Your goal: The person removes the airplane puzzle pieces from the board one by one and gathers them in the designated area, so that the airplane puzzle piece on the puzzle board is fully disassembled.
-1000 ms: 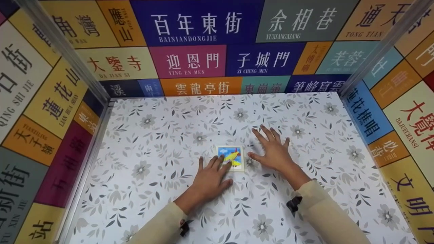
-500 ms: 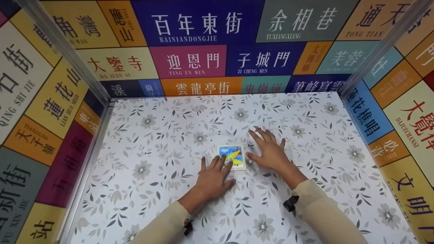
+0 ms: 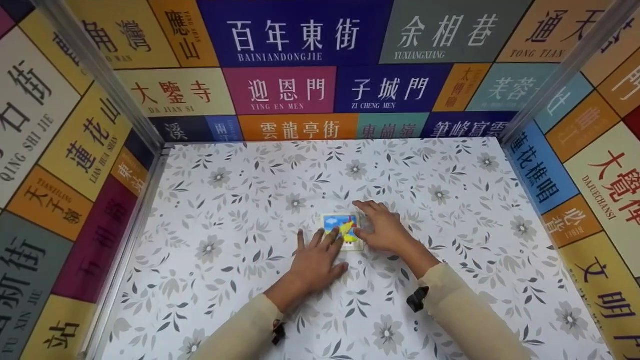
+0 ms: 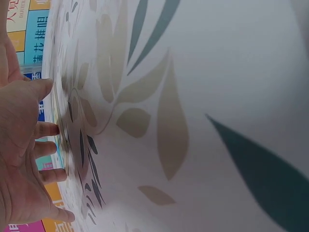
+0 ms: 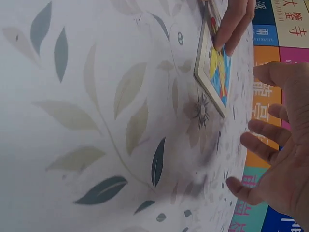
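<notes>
Cream frame (image 5: 209, 91), airplane picture (image 3: 347, 226) inside, left hand (image 3: 314, 265) touching, right hand (image 3: 385, 230) near

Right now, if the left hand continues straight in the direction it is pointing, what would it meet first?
The left hand lies partly over the card; past it, the right hand probably comes first, though the heights above the table are unclear.
</notes>
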The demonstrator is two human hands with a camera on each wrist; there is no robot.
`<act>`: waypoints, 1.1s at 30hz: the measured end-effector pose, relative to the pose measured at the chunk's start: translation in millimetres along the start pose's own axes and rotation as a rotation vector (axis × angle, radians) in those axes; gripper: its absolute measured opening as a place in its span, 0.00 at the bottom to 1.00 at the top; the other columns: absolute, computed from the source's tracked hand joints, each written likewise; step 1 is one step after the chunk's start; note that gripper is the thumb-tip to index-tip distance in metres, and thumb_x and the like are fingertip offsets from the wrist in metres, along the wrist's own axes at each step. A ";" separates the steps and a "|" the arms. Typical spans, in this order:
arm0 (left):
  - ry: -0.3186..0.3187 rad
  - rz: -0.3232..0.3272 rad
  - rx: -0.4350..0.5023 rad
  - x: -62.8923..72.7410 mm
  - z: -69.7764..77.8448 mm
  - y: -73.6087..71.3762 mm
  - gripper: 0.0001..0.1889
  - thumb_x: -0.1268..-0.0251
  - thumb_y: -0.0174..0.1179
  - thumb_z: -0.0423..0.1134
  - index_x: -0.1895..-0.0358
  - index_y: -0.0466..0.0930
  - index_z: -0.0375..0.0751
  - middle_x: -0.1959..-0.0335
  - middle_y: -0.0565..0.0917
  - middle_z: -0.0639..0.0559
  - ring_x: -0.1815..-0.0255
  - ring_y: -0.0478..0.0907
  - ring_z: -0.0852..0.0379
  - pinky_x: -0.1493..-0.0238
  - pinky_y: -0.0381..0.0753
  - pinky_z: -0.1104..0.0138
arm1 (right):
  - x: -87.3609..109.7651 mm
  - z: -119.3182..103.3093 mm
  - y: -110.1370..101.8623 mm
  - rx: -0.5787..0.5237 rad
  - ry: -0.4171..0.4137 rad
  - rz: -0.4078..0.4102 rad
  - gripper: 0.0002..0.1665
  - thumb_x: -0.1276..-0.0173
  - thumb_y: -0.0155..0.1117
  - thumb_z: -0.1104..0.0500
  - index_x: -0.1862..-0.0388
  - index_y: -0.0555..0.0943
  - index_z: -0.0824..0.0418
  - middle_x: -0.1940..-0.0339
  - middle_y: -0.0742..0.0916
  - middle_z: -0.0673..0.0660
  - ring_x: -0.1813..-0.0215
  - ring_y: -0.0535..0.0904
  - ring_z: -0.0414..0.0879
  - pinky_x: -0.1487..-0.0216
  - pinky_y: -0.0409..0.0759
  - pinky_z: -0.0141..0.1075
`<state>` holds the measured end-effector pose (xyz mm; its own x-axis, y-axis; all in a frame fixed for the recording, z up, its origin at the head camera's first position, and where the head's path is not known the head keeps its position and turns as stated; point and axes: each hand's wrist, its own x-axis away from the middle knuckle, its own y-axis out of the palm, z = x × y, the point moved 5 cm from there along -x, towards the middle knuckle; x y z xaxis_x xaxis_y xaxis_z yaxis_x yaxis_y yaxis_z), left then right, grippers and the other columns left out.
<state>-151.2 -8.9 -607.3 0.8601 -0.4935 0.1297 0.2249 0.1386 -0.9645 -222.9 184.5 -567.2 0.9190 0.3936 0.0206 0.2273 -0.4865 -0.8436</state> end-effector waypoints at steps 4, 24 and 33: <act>-0.006 -0.008 0.008 -1.7 -1.0 0.7 0.40 0.15 0.47 0.68 0.10 0.61 0.53 0.07 0.57 0.53 0.08 0.56 0.41 0.16 0.49 0.22 | -5.7 -5.4 7.5 -0.074 -0.032 -0.032 0.41 0.24 0.73 0.56 0.15 0.72 0.56 0.24 0.83 0.62 0.23 0.77 0.66 0.29 0.74 0.75; -0.003 -0.032 0.020 -5.3 -2.2 -0.9 0.40 0.15 0.46 0.70 0.09 0.57 0.58 0.06 0.55 0.55 0.08 0.55 0.41 0.19 0.51 0.20 | -21.9 -16.6 29.9 -0.195 -0.130 -0.128 0.41 0.25 0.69 0.67 0.15 0.69 0.66 0.31 0.84 0.68 0.38 0.85 0.64 0.34 0.83 0.61; -0.009 -0.037 0.003 -4.9 -3.3 1.3 0.41 0.15 0.46 0.70 0.08 0.56 0.58 0.06 0.54 0.56 0.07 0.55 0.41 0.19 0.50 0.20 | -29.0 -22.1 33.7 -0.164 -0.130 -0.147 0.40 0.25 0.68 0.68 0.15 0.70 0.64 0.30 0.85 0.67 0.37 0.85 0.64 0.31 0.81 0.61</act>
<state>-156.6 -9.1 -609.9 0.8555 -0.4901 0.1672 0.2576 0.1227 -0.9584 -234.7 139.4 -584.4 0.8255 0.5615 0.0579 0.4140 -0.5325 -0.7383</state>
